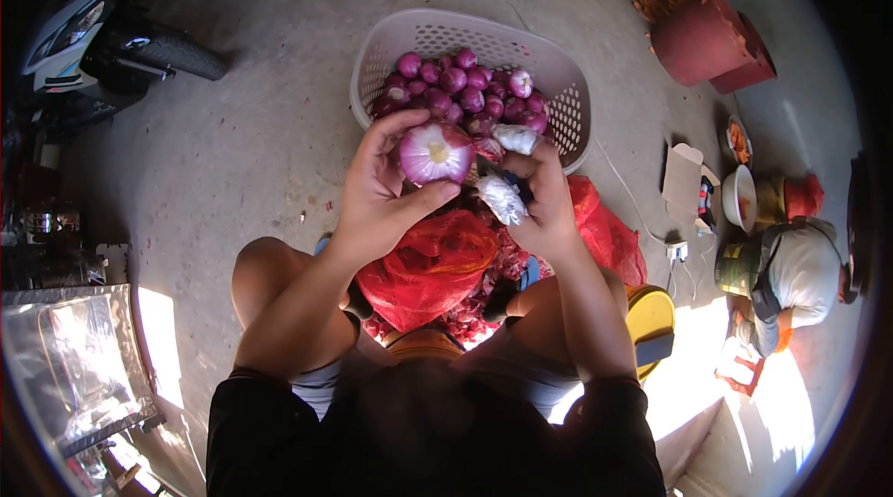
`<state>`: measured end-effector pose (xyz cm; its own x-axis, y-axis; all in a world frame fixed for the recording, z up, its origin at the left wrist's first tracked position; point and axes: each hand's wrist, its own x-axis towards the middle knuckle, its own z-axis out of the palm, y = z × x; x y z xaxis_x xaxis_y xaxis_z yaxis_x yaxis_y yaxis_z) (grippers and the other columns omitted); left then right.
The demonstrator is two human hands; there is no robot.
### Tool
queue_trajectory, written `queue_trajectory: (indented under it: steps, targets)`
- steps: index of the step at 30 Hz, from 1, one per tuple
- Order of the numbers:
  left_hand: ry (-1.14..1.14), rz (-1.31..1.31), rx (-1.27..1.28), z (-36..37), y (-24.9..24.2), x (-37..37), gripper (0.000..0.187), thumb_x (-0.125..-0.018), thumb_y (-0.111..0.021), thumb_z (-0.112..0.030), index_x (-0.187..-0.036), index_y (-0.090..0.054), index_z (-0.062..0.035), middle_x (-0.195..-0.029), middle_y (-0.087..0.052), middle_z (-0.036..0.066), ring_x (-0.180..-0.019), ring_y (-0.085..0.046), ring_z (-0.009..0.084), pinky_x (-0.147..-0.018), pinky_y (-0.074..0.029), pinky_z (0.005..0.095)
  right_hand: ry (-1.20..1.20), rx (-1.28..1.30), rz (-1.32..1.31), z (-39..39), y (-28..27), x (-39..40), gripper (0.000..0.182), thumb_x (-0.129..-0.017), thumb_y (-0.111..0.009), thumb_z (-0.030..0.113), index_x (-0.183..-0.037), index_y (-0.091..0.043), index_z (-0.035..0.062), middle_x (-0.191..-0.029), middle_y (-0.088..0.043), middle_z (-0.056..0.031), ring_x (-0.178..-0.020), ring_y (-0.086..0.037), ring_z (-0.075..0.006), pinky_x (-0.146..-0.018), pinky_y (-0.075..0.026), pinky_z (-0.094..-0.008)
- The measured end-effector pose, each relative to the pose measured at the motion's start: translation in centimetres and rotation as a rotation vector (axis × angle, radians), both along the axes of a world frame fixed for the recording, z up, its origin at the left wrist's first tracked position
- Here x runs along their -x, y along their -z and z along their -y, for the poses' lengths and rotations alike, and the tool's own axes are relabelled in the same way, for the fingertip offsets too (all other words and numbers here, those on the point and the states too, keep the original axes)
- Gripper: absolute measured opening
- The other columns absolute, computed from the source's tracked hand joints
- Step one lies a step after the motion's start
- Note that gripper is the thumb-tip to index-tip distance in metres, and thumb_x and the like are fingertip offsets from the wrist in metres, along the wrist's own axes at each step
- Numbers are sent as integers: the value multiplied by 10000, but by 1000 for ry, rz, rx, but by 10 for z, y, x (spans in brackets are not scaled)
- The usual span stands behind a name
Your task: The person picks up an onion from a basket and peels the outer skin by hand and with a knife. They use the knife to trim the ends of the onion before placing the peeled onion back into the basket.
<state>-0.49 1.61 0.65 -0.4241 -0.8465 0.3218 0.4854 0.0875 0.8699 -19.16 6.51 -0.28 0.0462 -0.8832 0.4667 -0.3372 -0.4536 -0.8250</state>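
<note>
Far left, we see a motorcycle [93, 41] on the concrete floor. Our left hand [377, 204] grips a purple onion [436, 153] between thumb and fingers, its pale end facing up, above a red net bag [423, 269] and near the basket [569, 79] of smaller onions [453, 80]. Our right hand [549, 204], silvery wrapping [502, 199] at its thumb and forefinger, curls around something dark, mostly hidden. Right of our knees: a yellow round object [651, 316]; farther right, a bent-over person [805, 274].
</note>
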Motion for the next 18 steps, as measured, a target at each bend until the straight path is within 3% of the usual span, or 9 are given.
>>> queue_trajectory:
  steps: [3,9,18]
  targets:
    - [20,37,2,0,0,-1,614,-755,-664,89,-1295,-377,29,-1263,-458,115,-1153,-480,184,-971,-418,320,-5,3,-171,-1,1,4,531,-721,-704,91,-1168,-422,43,-970,-649,-177,-859,-638,-364,-691,-513,-383]
    - [64,16,-46,1,-2,1,623,-782,-631,99,-1336,-353,35,-1315,-442,136,-1169,-478,192,-970,-424,324,-20,-62,-303,-1,-3,12,525,-629,-669,36,-1128,-505,58,-959,-644,-157,-820,-635,-368,-671,-510,-406]
    - [100,31,-45,2,-3,-2,627,-800,-612,92,-1356,-328,32,-1325,-444,139,-1173,-481,198,-971,-423,324,-6,15,-255,2,0,7,488,-645,-675,19,-1106,-520,45,-946,-644,-157,-810,-644,-351,-675,-512,-378]
